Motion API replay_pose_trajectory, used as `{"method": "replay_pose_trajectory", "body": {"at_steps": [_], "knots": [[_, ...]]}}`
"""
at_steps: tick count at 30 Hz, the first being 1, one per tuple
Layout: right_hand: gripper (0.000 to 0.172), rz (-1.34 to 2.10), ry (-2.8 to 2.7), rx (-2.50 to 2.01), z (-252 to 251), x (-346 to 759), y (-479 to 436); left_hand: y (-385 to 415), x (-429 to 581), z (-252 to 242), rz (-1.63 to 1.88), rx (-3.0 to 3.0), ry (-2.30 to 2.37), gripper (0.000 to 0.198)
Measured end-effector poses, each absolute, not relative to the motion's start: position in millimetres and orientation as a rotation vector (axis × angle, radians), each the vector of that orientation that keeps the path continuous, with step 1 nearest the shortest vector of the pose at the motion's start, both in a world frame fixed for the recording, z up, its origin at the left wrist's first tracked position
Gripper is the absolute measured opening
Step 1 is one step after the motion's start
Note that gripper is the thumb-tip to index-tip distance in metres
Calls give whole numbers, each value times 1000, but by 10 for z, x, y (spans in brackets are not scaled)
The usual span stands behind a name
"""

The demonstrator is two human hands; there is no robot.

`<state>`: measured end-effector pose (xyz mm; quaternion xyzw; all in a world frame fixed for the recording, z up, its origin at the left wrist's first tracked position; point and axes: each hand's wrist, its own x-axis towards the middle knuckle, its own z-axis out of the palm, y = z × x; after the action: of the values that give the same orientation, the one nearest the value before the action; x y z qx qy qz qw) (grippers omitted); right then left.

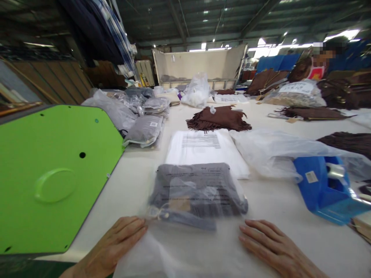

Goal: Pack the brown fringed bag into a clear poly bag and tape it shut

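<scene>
A clear plastic bag (176,247) lies on the white table in front of me. Inside it is a folded dark grey pouch or garment (199,173) with a tan tag (179,204) and a strap; its exact kind I cannot tell. My left hand (116,243) rests at the bag's left edge, fingers stretched and close together, thumb hidden. At the right edge my right hand (269,243) lies flat with its fingers out. Just beyond the bag is a stack of white printed plastic bags (205,148).
A green board (55,154) covers the left side. Bagged grey items (143,131) are piled beyond it. To the right stands a blue tape dispenser (321,193) near loose plastic (266,150). Brown fringed pieces (220,117) lie farther back; a person (315,69) is at far right.
</scene>
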<state>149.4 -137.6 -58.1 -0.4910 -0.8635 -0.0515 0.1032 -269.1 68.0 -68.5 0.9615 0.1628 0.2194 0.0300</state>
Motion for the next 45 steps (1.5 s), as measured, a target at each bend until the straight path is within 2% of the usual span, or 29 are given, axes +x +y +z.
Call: {"method": "replay_pose_trajectory", "body": {"at_steps": [4, 6, 10, 15, 21, 27, 35, 40, 45], "knots": [[38, 407, -2067, -1642, -637, 1426, -1346, 782, -2707, -692, 597, 2724, 645, 27], [38, 579, -1771, -1753, -697, 1391, -1331, 859, -2673, -658, 529, 2499, 827, 33], [38, 584, -1440, -1829, -774, 1326, -1294, 893, -2466, -514, 481, 2177, 1116, 45], [43, 743, -1071, -1990, -679, 1182, -1213, 783, -2181, -490, 690, 2288, 1363, 39], [44, 438, -1033, -2046, -793, 1082, -1196, 691, -2090, -548, 923, 2044, 1434, 34], [42, 247, -1242, -2184, -1002, 1185, -1308, 635, -2012, -457, 836, 1824, 1663, 35], [48, -135, -1295, -2252, -1086, 1012, -1285, 760, -1951, -609, 789, 1968, 1675, 38], [49, -189, -1281, -2361, -917, 950, -1175, 776, -1866, -566, 375, 2301, 1915, 37], [49, -485, -1601, -2349, -919, 979, -1125, 758, -1775, -422, -112, 2499, 1968, 35]]}}
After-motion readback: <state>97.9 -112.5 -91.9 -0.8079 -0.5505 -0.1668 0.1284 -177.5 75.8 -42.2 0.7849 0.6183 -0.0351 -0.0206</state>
